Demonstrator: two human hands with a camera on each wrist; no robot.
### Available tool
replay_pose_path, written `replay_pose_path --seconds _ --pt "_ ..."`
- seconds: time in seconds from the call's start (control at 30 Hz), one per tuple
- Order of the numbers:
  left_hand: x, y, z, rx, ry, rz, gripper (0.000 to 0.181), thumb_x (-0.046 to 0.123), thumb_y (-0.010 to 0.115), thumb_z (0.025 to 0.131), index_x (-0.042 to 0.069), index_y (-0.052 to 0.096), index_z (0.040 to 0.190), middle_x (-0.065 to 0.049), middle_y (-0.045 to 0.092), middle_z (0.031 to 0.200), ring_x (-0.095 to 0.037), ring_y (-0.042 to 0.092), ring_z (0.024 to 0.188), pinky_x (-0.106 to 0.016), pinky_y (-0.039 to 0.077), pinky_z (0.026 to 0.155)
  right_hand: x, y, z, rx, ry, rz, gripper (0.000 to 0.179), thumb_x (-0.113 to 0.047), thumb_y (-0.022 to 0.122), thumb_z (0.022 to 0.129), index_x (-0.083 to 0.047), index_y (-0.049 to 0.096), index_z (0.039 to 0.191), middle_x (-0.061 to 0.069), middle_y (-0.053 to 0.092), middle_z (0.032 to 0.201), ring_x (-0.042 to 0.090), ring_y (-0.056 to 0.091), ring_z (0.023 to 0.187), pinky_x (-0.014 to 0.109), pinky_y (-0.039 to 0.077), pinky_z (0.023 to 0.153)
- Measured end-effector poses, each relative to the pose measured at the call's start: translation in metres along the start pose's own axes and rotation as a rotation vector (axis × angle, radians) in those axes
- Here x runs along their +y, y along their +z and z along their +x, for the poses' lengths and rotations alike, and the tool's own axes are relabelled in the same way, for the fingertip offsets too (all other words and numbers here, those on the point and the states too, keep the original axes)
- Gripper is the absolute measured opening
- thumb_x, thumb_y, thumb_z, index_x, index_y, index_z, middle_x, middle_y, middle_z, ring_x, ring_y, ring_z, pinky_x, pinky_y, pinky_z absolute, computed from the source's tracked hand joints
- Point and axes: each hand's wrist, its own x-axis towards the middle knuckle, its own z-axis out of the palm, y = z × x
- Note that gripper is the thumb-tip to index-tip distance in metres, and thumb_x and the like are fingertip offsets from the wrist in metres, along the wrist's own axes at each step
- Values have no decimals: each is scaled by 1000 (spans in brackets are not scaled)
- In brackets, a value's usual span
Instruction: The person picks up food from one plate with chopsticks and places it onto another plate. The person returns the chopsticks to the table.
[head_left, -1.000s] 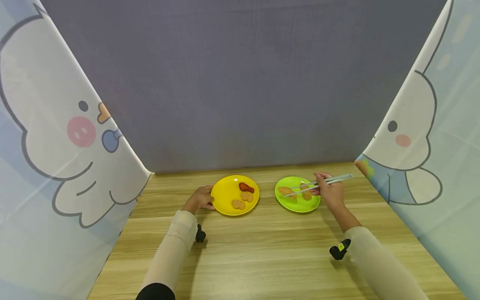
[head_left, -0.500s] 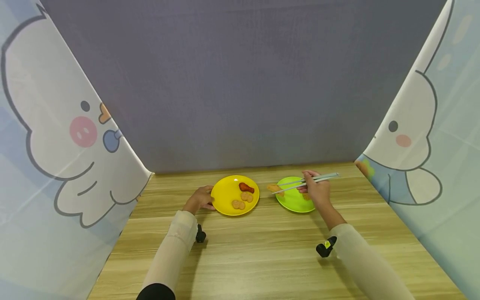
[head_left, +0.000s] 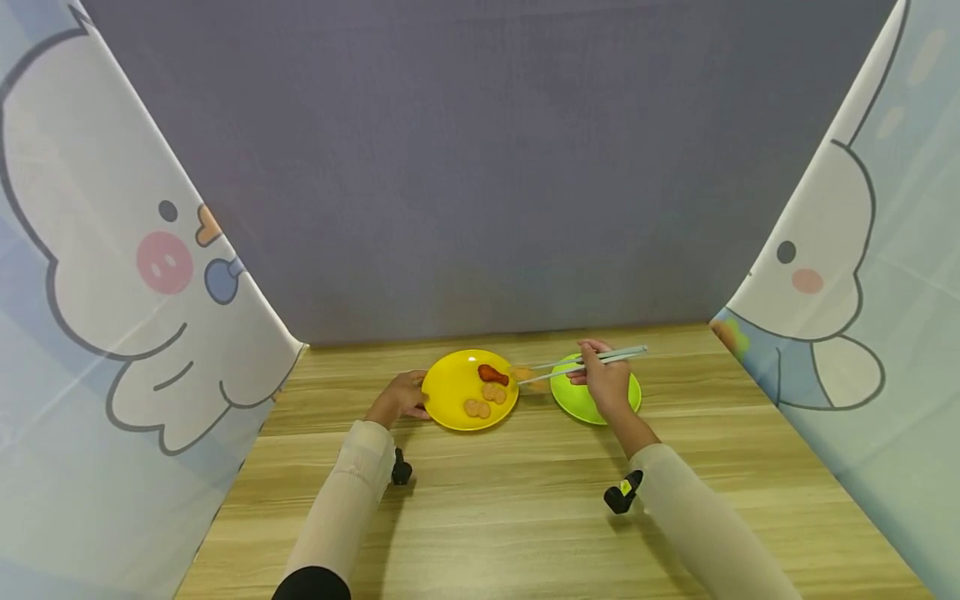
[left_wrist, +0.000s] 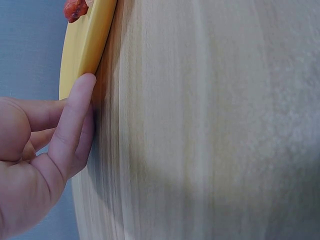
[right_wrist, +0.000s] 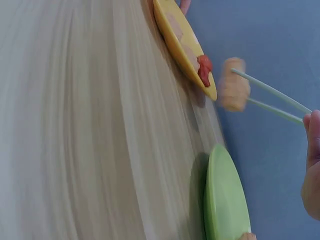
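Observation:
My left hand (head_left: 400, 396) pinches the left rim of a yellow plate (head_left: 447, 392), thumb and fingers at its edge in the left wrist view. On that plate lie a toy red drumstick (head_left: 492, 375) and two tan nugget-like pieces (head_left: 477, 409). My right hand (head_left: 609, 385) grips pale chopsticks (right_wrist: 275, 92). Between their tips they hold a golden fried-looking piece (right_wrist: 234, 85), blurred, raised just beyond the yellow plate's right rim. Below the right hand stands a green plate (head_left: 576, 402); a bit of another tan piece (right_wrist: 247, 236) shows on it in the right wrist view.
Both plates stand toward the back of a wood-grain table (head_left: 510, 517), a short gap between them. A grey cloth wall (head_left: 495, 183) rises behind the table. Cartoon-printed panels (head_left: 825, 333) flank it on both sides.
My right hand has moved left with the chopsticks, lifting the golden piece off the green plate and carrying it to the yellow plate's right rim. The left hand and yellow plate have stayed put.

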Motion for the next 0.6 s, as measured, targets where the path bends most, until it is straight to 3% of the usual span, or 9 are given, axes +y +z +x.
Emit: replay_pose_path --seconds 0.33,0.6 --pt "-1 1 2 4 2 -7 65 -7 54 89 16 38 147 -25 52 130 -23 67 81 -34 63 68 -2 19 -5 10 -54 -45 30 -24 59 94 0 66 111 -2 65 70 17 70 54 30 59 47" --pt "-3 0 3 9 -5 -7 65 -6 56 89 17 39 147 -23 53 129 -22 67 80 -34 63 67 -3 18 -7 23 -33 -57 26 -25 60 94 -4 69 109 2 64 67 33 70 61 30 57 44"
